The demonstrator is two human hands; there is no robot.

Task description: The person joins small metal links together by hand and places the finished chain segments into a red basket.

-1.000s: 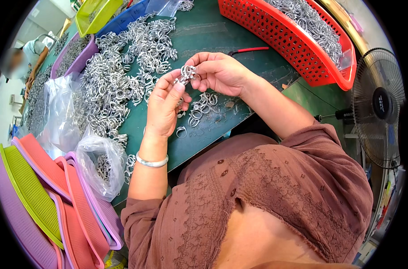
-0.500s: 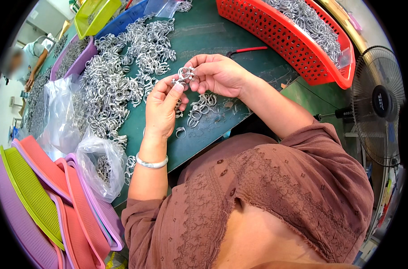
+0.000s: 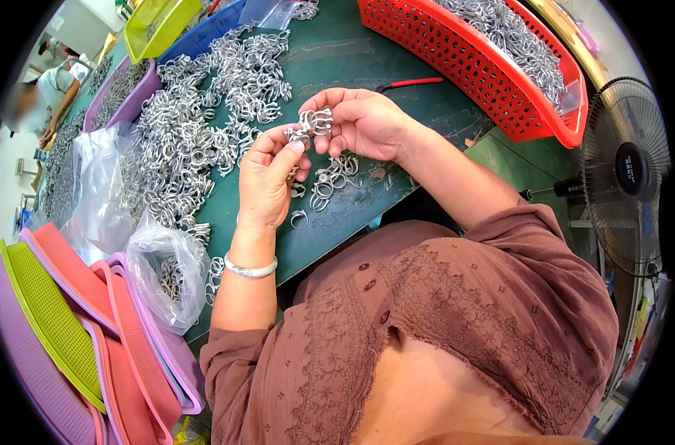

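My left hand (image 3: 267,178), with a silver bangle (image 3: 250,270) on its wrist, is closed around small silver metal rings with prongs, pinched under the thumb. Opposite it, my right hand (image 3: 367,124) pinches a cluster of similar metal rings (image 3: 316,122) between thumb and fingers. Both hands meet above the green table (image 3: 330,63). A few loose rings (image 3: 333,178) lie just below my right hand, and a single ring (image 3: 299,219) rests beside my left wrist. To the left spreads a large heap of the same rings (image 3: 178,141).
A red perforated basket (image 3: 463,63) full of rings stands far right, with red-handled pliers (image 3: 415,83) near it. A clear plastic bag (image 3: 159,245) holds rings beside stacked coloured baskets (image 3: 52,326). A fan (image 3: 626,170) stands right. A co-worker (image 3: 52,93) sits far left.
The cluster in my right hand has shifted slightly right and turned, so its rings show more side by side. My left hand has barely moved.
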